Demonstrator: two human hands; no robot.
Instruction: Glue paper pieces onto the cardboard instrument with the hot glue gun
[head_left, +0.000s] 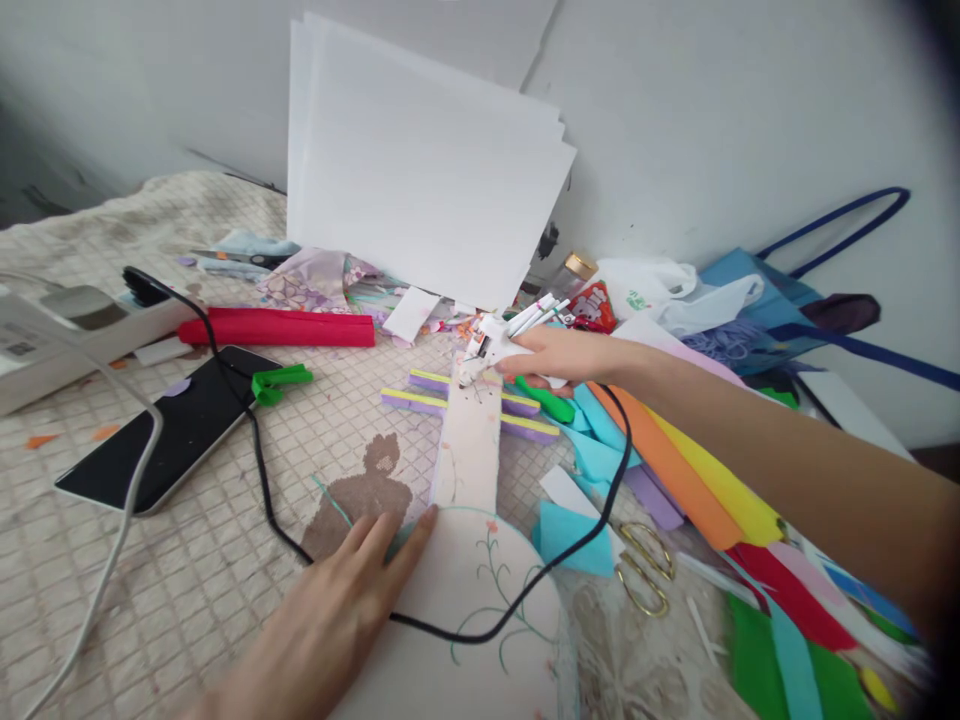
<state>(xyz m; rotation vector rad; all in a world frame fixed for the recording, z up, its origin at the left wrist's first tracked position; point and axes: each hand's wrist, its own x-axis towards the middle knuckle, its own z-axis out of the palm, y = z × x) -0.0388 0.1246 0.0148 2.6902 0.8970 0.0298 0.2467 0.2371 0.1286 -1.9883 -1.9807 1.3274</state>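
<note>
A pale instrument-shaped craft piece [469, 460] lies in front of me, with a long narrow neck and a rounded body painted with green vines and small orange flowers. Thin purple strips with yellow tops [416, 402] stick out on both sides of the neck. My right hand [559, 358] is closed around a white hot glue gun [489, 343] over the far end of the neck; its nozzle is hard to make out. Fingers stretched, my left hand [352, 590] lies along the left edge of the rounded body. A black cord [487, 638] loops across the body.
White boards [427, 150] lean on the wall. To the left are a power strip [82, 340], a black tablet [161, 430] and a red roll [300, 328]. Gold-handled scissors [646, 568], coloured paper sheets [690, 470] and a blue bag [739, 290] crowd the right.
</note>
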